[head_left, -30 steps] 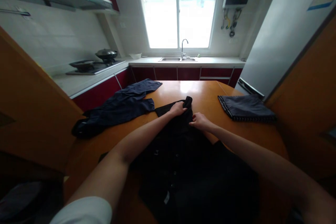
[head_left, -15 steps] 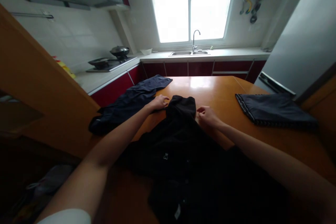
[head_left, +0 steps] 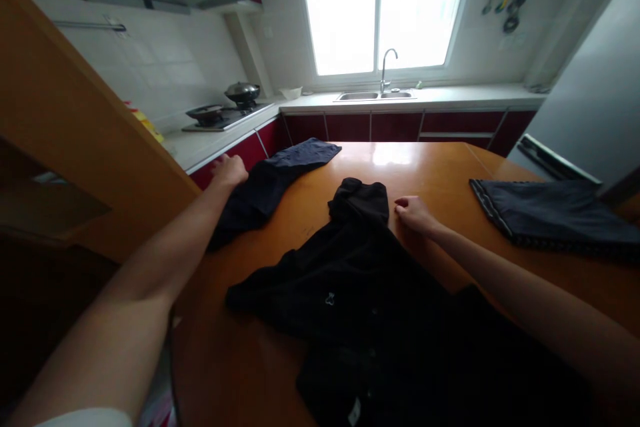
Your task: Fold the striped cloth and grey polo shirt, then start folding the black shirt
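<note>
Looking down at a black shirt (head_left: 350,293) lying spread, front up, on a glossy orange counter (head_left: 440,173). Reaching out with the left hand (head_left: 230,170) to the left of the shirt, touching the outer edge of a navy garment (head_left: 273,180) lying crumpled there; impossible to tell whether gripping the cloth or merely resting on it. Resting the right hand (head_left: 413,212) on the counter just right of the shirt's collar (head_left: 361,195), grip narrow, fingers curled in, seemingly holding nothing. Showing a folded grey garment (head_left: 555,217) well to the right of the shirt. Judging both loose cloths soft, light and limp, likely sagging when lifted and sliding easily on the polished wood; probably best taking hold at the collar, shoulders or a hem.
</note>
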Motion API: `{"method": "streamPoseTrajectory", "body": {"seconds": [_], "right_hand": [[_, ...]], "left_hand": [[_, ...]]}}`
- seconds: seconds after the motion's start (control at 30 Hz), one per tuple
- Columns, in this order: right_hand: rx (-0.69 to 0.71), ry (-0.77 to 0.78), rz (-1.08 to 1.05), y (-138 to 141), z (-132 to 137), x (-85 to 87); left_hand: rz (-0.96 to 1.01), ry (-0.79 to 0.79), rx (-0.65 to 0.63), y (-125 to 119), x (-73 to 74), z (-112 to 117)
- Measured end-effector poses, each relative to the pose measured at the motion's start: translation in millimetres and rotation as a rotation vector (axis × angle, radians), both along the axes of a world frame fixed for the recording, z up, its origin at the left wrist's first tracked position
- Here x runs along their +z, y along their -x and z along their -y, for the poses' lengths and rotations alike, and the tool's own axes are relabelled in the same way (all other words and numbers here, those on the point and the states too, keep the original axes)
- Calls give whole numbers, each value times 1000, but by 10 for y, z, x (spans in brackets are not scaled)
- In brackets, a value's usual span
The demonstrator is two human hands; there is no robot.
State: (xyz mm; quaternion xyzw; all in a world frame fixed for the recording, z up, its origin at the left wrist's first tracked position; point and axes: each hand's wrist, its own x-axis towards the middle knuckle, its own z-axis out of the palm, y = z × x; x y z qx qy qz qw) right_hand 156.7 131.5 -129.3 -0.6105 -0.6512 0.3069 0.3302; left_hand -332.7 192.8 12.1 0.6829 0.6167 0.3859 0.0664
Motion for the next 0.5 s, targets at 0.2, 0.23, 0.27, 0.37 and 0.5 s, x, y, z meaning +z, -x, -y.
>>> {"method": "streamPoseTrajectory", "body": {"seconds": [0.2,0.23,0.27,0.37,0.5], "right_hand": [[7,15,-96,504,-42,177],[34,-33,-102,607,-2,210],[93,-75,-106,698,48,238],[385,-74,-176,841,183,266],[303,-2,-140,668,136,180]], "left_hand": [[-4,123,11,-723,-448,49],[7,177,-31,-943,-576,38],[38,245,-79,-1156,-698,31],[309,518,-228,-1653,-973,53],[392,541,-371,-1855,-1081,95]]}}
